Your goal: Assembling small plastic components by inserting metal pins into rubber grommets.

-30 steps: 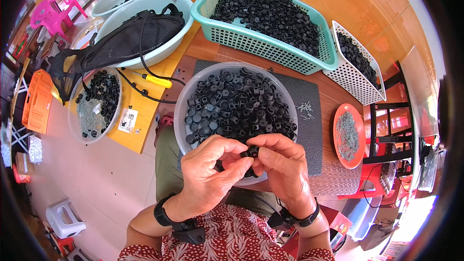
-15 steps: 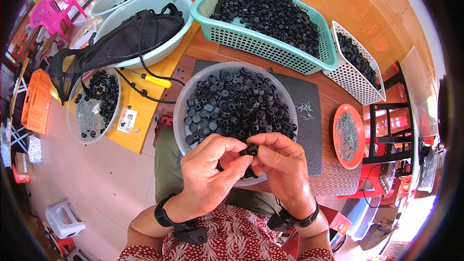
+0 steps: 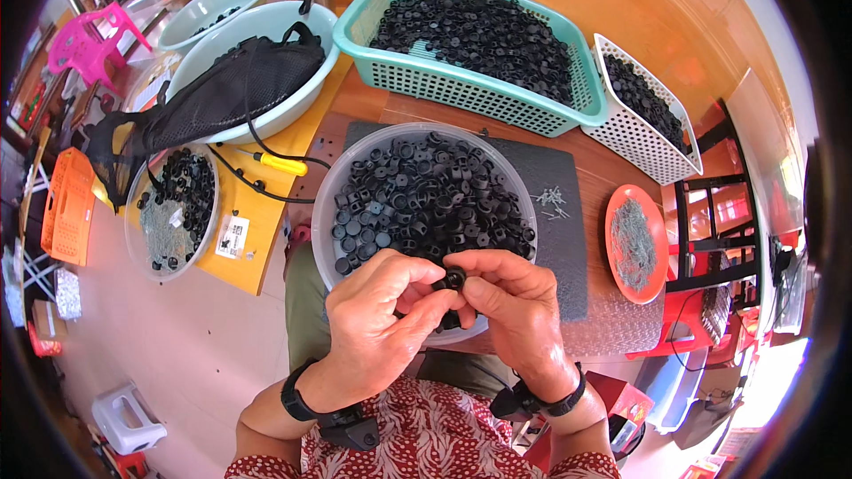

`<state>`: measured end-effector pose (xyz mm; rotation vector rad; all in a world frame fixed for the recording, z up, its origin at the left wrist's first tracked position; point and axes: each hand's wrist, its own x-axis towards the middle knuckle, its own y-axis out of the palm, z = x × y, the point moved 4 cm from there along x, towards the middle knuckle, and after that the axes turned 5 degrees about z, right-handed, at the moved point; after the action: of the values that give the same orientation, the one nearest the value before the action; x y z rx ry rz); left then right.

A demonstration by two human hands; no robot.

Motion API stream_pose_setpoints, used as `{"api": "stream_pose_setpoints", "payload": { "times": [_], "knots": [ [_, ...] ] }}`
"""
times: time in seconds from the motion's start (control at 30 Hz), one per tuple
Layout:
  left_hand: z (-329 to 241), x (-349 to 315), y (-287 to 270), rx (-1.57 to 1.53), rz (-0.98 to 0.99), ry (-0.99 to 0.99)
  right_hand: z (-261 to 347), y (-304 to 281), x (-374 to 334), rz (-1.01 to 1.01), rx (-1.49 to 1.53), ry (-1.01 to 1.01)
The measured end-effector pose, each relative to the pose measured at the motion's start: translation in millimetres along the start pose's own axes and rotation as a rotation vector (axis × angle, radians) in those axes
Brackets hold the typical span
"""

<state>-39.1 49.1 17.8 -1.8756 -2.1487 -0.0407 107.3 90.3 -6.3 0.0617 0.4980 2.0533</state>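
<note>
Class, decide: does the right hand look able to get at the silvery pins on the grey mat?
Probably yes: the silvery pins lie uncovered on the grey mat, right of the tub, though the right hand holds a small black part.

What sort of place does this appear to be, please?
Probably a small workshop: a clear tub of black parts, a green basket of more, and an orange plate of small metal pieces.

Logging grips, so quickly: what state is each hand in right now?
Left hand: closed, fingertips pinching a small black part.
Right hand: closed, fingertips on the same part.
</note>
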Motion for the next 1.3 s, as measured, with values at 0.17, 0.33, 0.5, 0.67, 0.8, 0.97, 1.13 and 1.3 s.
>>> {"api": "stream_pose_setpoints", "payload": {
  "times": [0.17, 0.33, 0.5, 0.67, 0.8, 0.97, 1.13, 1.3],
  "knots": [
    [-8, 4, 2, 0.064, 0.041, 0.036, 5, -2, -2, 0.012, 0.026, -0.034],
    [-11, 6, 6, -0.017, 0.076, -0.014, 9, -6, -5, 0.043, 0.078, -0.062],
    [-13, 6, 10, -0.054, 0.085, -0.051, 9, -9, -6, 0.054, 0.169, -0.092],
    [-16, 7, 15, -0.021, 0.083, -0.020, 6, -12, -8, 0.045, 0.213, -0.106],
    [-19, 7, 16, 0.003, 0.091, -0.025, 6, -13, -8, 0.043, 0.209, -0.114],
    [-18, 8, 15, -0.010, 0.108, -0.029, 5, -14, -8, 0.042, 0.199, -0.124],
    [-17, 8, 14, -0.027, 0.098, -0.021, 4, -13, -7, 0.036, 0.201, -0.115],
    [-16, 11, 15, 0.027, 0.090, 0.048, 3, -14, -7, 0.034, 0.167, -0.114]
  ]
}}
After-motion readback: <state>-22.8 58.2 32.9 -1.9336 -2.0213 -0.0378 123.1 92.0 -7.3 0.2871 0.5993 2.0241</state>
